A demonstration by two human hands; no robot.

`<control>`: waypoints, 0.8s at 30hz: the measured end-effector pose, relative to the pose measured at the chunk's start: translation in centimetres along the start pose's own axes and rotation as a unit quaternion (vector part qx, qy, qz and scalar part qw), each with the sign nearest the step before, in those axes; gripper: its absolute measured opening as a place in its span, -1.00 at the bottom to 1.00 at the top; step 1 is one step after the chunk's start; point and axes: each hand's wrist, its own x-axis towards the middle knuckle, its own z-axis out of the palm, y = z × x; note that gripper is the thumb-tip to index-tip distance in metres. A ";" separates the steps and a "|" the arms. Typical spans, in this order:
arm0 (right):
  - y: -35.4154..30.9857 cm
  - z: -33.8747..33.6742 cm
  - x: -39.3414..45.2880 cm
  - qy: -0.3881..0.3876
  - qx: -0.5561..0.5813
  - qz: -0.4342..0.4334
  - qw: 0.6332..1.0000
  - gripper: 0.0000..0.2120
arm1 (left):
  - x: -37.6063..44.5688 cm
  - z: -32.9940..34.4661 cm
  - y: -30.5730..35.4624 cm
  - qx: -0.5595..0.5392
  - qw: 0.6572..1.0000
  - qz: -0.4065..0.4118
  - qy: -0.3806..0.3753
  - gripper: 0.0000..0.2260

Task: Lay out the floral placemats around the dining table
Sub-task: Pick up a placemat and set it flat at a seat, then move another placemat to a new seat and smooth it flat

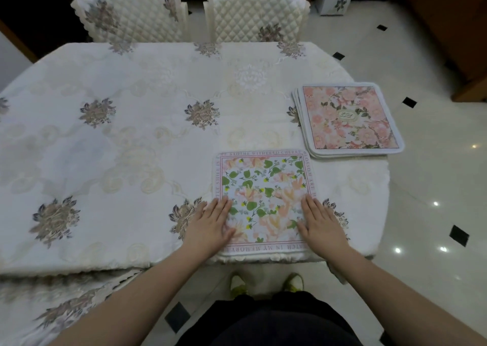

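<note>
Cream embroidered cloth covers the surface (pixel 131 135). One floral placemat (pixel 264 200) is pressed flat by both hands, left hand (pixel 212 224) and right hand (pixel 322 226), fingers straight. More placemats are stacked (pixel 350 119) nearby.

Lighting: soft, even indoor light, faint shadows | Glare: ceiling-lamp reflections dot the glossy tiled floor (pixel 434 214) right of the right hand (pixel 322 226) | Optics: wide-angle bowing at edges | Focus: slightly soft throughout, far corners dark.

Your head camera looks forward and down from the near edge of the dining table (pixel 158 87), close above it.
</note>
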 end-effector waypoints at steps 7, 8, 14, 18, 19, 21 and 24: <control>-1.0 -3.8 -0.8 -0.026 0.032 0.016 0.999 -0.39 | 1.9 -5.4 2.7 -0.020 1.000 -0.008 -0.006 -0.39; -0.9 -4.1 -1.2 -0.013 0.035 0.021 0.999 -0.40 | 2.2 -5.9 3.3 -0.020 1.000 0.002 0.005 -0.39; 1.3 -4.8 -3.8 0.041 0.046 0.088 0.994 -0.41 | 3.9 -7.9 8.1 0.014 0.994 0.076 0.073 -0.43; 3.9 -4.9 -5.6 0.051 0.074 0.146 0.985 -0.40 | 4.7 -9.0 12.0 0.010 0.990 0.115 0.080 -0.45; 4.8 -5.0 -6.0 0.057 0.077 0.157 0.983 -0.40 | 4.9 -9.4 13.0 0.015 0.988 0.127 0.082 -0.44; 6.6 -5.1 -7.0 0.071 0.081 0.175 0.979 -0.39 | 5.5 -10.4 15.1 0.024 0.986 0.146 0.081 -0.44; 9.6 -5.1 -8.7 0.080 0.102 0.194 0.972 -0.41 | 6.5 -11.8 18.6 0.030 0.981 0.169 0.088 -0.44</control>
